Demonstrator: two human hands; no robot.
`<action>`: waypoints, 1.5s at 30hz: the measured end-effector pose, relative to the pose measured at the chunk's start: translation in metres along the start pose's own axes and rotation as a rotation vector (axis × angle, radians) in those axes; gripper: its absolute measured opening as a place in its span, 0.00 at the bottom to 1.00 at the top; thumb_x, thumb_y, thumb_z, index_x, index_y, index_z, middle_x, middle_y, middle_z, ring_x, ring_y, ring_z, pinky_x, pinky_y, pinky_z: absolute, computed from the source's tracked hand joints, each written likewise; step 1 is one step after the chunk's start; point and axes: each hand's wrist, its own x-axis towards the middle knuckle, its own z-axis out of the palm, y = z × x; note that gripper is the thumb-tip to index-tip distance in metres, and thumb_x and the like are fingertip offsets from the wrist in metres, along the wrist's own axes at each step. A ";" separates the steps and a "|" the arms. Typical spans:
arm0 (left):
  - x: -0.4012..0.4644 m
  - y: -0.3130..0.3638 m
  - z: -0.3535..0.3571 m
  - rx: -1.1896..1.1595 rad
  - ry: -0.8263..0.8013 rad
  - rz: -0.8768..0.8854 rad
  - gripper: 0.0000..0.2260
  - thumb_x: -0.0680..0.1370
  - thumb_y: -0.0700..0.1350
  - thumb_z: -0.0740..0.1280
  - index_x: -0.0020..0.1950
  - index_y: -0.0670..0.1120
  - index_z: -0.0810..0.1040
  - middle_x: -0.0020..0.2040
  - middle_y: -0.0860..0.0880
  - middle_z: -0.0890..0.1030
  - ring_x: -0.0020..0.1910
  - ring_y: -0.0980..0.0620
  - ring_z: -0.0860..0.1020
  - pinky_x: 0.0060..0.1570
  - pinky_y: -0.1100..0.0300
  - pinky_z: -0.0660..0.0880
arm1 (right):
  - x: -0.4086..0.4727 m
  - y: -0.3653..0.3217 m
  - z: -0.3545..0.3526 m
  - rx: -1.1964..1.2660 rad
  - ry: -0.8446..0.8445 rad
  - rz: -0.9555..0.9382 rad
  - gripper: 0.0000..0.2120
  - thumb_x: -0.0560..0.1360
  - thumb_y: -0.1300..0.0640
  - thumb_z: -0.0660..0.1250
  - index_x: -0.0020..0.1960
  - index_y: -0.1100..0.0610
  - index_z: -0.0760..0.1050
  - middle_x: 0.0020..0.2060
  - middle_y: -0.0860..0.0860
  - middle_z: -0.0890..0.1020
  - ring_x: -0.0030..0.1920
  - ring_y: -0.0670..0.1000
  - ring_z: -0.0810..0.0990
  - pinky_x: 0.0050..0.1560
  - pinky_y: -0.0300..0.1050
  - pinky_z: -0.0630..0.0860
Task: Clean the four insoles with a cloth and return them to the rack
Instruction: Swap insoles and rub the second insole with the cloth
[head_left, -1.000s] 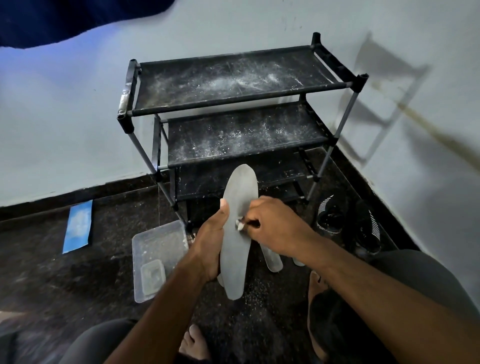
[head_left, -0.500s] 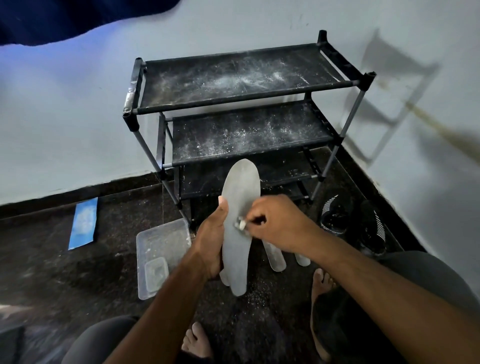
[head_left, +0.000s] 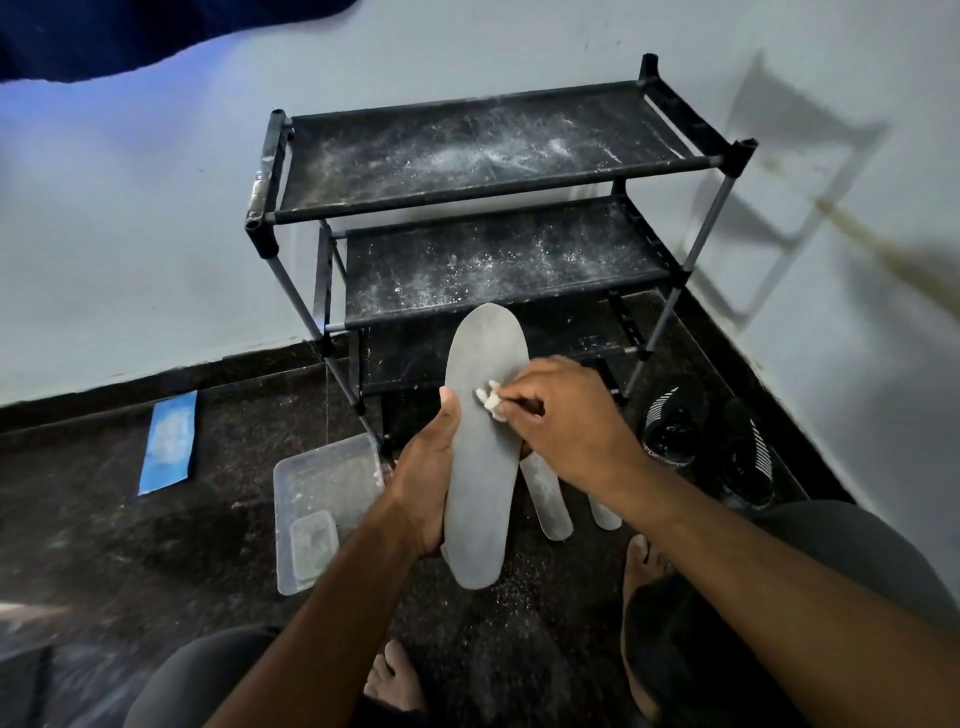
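Observation:
My left hand (head_left: 428, 475) grips a grey insole (head_left: 480, 467) from its left edge and holds it upright in front of the rack. My right hand (head_left: 563, 421) pinches a small white cloth (head_left: 489, 399) and presses it against the insole's upper half. Two more insoles (head_left: 548, 501) (head_left: 605, 514) lie on the floor behind, partly hidden by my right wrist. The black three-tier rack (head_left: 488, 208) stands against the wall, its shelves dusted with white powder and holding no insoles.
A clear plastic tray (head_left: 319, 499) with a smaller container inside lies on the dark floor left of my hands. A pair of black shoes (head_left: 706, 441) sits right of the rack by the wall. A blue packet (head_left: 169, 441) lies far left. My bare feet (head_left: 395, 675) are below.
The view has shifted slightly. My right hand with the cloth stays near the insole's middle, and more of the white cloth now shows at my fingertips. The left hand keeps its grip.

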 end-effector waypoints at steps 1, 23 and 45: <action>0.001 -0.001 0.000 -0.016 -0.006 -0.001 0.27 0.85 0.61 0.53 0.64 0.43 0.81 0.54 0.41 0.86 0.49 0.47 0.85 0.46 0.53 0.83 | -0.003 -0.001 0.006 -0.066 -0.051 -0.043 0.08 0.76 0.55 0.70 0.53 0.54 0.84 0.45 0.47 0.81 0.48 0.45 0.74 0.52 0.42 0.72; 0.008 0.006 -0.012 -0.088 -0.051 0.009 0.33 0.83 0.66 0.50 0.70 0.43 0.78 0.63 0.40 0.82 0.59 0.43 0.83 0.58 0.47 0.81 | -0.010 -0.018 0.004 0.054 -0.179 -0.158 0.07 0.73 0.53 0.73 0.50 0.51 0.85 0.40 0.43 0.82 0.45 0.43 0.70 0.46 0.34 0.67; 0.008 0.014 -0.007 -0.137 -0.073 -0.003 0.33 0.84 0.66 0.51 0.72 0.42 0.76 0.64 0.40 0.81 0.59 0.44 0.82 0.58 0.48 0.79 | -0.013 -0.024 0.017 -0.004 -0.084 -0.175 0.06 0.76 0.56 0.69 0.49 0.55 0.84 0.40 0.44 0.79 0.46 0.44 0.71 0.52 0.39 0.71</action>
